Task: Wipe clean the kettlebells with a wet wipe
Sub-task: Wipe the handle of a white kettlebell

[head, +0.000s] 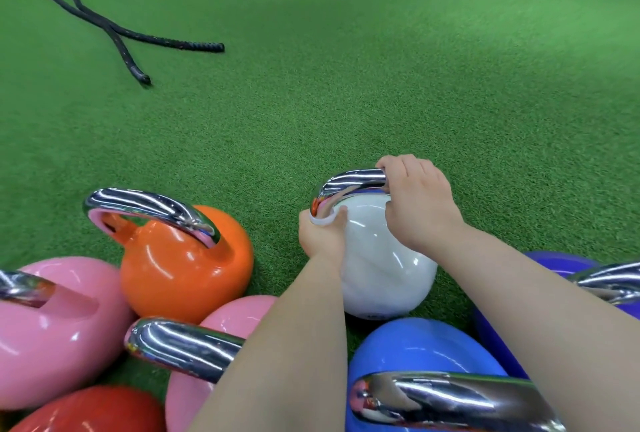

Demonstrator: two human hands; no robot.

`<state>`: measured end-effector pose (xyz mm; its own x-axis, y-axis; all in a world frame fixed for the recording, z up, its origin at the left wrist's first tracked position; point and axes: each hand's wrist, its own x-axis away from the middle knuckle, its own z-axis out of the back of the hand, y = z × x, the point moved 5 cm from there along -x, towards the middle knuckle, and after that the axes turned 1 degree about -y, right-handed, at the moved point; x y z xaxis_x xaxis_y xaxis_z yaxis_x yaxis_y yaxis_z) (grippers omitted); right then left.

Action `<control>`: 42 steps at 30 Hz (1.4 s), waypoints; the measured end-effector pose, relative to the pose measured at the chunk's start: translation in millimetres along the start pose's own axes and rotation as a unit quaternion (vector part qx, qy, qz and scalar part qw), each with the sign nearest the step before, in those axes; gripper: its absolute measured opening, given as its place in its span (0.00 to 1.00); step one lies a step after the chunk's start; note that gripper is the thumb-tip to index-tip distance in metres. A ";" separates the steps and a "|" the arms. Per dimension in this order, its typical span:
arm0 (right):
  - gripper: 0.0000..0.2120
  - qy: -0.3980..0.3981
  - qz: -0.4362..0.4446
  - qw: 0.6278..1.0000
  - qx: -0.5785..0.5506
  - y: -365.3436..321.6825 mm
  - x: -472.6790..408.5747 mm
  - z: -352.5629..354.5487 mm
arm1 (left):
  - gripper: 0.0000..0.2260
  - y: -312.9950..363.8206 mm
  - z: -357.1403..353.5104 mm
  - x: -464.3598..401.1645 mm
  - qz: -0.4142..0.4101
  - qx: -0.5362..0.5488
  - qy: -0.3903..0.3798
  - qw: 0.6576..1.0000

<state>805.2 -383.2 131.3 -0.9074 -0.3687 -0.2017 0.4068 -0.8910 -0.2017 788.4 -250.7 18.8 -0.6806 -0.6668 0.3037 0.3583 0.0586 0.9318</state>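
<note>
The white kettlebell (381,258) stands on the green turf floor (381,85), tipped a little, its chrome handle (349,180) uppermost with the bar running left to right across the view. The wet wipe (323,220) shows only as a small white fold at the left foot of that handle, where the bar curves down into the body. The left hand (320,237) has its fingers curled round the wipe and that curved end — it is the hand on the work. The right hand (419,199) is clamped on the opposite, right end of the bar, steadying the bell.

So the unwiped run of handle lies to the right of the left hand, along the bar toward the right hand (the two are close, with only the bar's middle bare between them). My guess is the wipe must travel that way, and the right hand will have to shift.

Room is tight on the near side: a blue kettlebell (415,355), a pink kettlebell (228,320) and a purple kettlebell (554,262) crowd in, an orange kettlebell (187,269) to the left. Beyond the hands lies open turf.
</note>
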 end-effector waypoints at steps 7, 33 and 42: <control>0.26 -0.008 -0.019 1.000 -0.004 10.9 1.7 -0.2 | 0.10 11.7 -6.8 -0.1 -0.022 0.006 0.012 1.000; 0.23 -0.032 -0.004 0.999 -0.017 5.1 -1.4 1.5 | 0.12 5.1 1.5 4.6 -0.028 -0.001 0.047 0.999; 0.23 -0.023 0.003 0.999 -0.022 3.4 2.2 1.5 | 0.22 -15.7 -1.8 -2.6 0.022 -0.044 0.056 0.997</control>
<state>804.5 -387.4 131.6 -0.9086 -0.3865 -0.1584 0.4153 -0.8766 -0.2429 785.7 -251.2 3.0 -0.5886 -0.7444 0.3154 0.4446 0.0278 0.8953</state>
